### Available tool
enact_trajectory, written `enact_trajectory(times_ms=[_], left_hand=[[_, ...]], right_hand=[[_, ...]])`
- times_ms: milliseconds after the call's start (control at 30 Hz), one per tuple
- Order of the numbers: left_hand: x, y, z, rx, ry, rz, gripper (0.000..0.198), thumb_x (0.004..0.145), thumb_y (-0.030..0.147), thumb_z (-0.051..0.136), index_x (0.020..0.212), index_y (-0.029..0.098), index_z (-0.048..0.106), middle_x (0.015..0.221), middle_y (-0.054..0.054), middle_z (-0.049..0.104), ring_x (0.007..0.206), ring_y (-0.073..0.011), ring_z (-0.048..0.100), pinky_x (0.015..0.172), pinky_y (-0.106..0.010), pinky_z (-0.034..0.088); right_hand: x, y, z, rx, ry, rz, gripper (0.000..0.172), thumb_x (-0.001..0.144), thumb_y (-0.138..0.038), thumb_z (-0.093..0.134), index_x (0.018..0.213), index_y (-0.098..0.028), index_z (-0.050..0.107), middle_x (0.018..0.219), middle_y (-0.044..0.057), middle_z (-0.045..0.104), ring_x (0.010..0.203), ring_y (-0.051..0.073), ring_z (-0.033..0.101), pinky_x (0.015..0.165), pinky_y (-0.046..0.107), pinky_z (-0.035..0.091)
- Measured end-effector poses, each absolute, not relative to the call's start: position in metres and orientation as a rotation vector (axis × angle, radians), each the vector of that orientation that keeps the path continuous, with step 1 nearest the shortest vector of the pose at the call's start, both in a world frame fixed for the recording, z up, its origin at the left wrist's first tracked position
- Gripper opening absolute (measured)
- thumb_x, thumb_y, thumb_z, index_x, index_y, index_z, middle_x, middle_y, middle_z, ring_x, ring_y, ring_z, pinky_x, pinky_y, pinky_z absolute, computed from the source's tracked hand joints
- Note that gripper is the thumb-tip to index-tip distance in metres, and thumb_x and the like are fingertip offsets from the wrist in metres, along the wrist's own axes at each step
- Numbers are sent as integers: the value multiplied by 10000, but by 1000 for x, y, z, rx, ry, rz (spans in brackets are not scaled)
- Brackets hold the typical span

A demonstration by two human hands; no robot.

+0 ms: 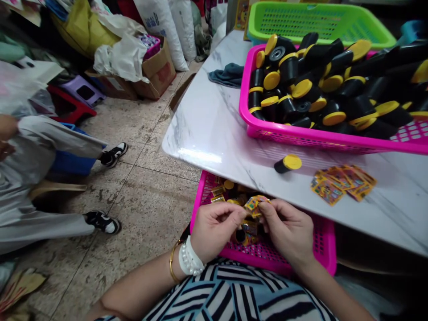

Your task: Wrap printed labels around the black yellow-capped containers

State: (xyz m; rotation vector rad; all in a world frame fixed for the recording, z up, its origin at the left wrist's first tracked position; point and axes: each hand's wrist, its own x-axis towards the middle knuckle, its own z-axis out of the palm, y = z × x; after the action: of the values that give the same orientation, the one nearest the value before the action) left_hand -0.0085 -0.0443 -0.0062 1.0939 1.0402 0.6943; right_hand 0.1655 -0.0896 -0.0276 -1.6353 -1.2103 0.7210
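My left hand (217,229) and my right hand (289,234) meet over the basket on my lap, thumbs and fingers pinched together. Between them is a small, shiny yellow printed label (256,205), gripped from both sides. Underneath, a pink basket (329,249) holds several small containers in yellow printed wrapping (249,227); my hands hide part of them. On the table beyond, a black canister with a yellow lid (288,164) lies tilted on its side. To its right, similar yellow printed labels (343,182) are fanned out.
A pink basket (301,136) heaped with black, yellow-lidded canisters stands on the marbled table (207,138). Behind it is a green basket (321,22), with a dark cloth (227,75) to the left. At left, a seated person's legs (50,178) extend near boxes and stools.
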Motion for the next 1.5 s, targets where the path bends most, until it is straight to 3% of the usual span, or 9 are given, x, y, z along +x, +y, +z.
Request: enact_trajectory(times_ms=[200,367,600,833,1033,1233,1433,1500], left_hand=[[-4,-41,-8,984,1084,740,321,794,382,786,1001,138,815,658,-23,674,505,-79,478,470,-205,393],[-8,-36,-18,861,1097,738,317,795,418,788,894,118,767,463,61,498,396,-52,392,404,-182,292],[-9,-40,-17,907,1116,790,341,793,460,790,852,126,767,531,38,544,399,-50,413,392,-191,287],[-9,-39,-23,773,1086,798,340,770,470,807,800,151,692,446,85,458,374,-43,359,389,-175,264],[-10,-39,-20,907,1123,879,279,743,406,836,817,146,768,682,11,595,456,-42,441,408,-189,330],[-12,-37,-22,802,1130,848,249,765,364,811,868,154,728,469,67,517,406,-57,432,424,-177,331],[-9,-38,-20,811,1135,783,252,735,360,824,828,137,749,504,49,538,444,-61,434,447,-187,342],[-8,-37,-22,836,1126,813,235,719,339,836,817,137,765,605,16,604,499,-67,464,483,-194,385]], right_hand=[[156,-84,-29,-1553,-1285,687,307,935,-294,664,648,-185,663,514,-41,558,456,88,488,449,201,395],[155,-88,-32,-1498,-1326,649,166,926,-226,674,768,-204,722,597,-40,593,515,92,531,505,204,432],[153,-87,-40,-1481,-1304,632,169,913,-242,702,752,-200,732,603,-29,592,517,102,526,499,220,439],[154,-88,-41,-1420,-1289,557,99,900,-199,713,820,-227,763,660,-17,651,557,122,568,542,242,481],[151,-84,-41,-1398,-1367,602,104,892,-147,707,876,-229,768,676,-27,655,578,113,586,555,227,485],[151,-84,-45,-1453,-1313,571,91,890,-170,719,840,-230,766,680,-23,671,582,119,603,564,230,495],[149,-82,-47,-1470,-1345,585,104,905,-224,706,820,-214,764,676,-4,677,588,133,611,557,242,503],[148,-80,-47,-1477,-1365,585,130,910,-229,697,795,-207,752,664,-4,667,578,127,602,546,236,494]])
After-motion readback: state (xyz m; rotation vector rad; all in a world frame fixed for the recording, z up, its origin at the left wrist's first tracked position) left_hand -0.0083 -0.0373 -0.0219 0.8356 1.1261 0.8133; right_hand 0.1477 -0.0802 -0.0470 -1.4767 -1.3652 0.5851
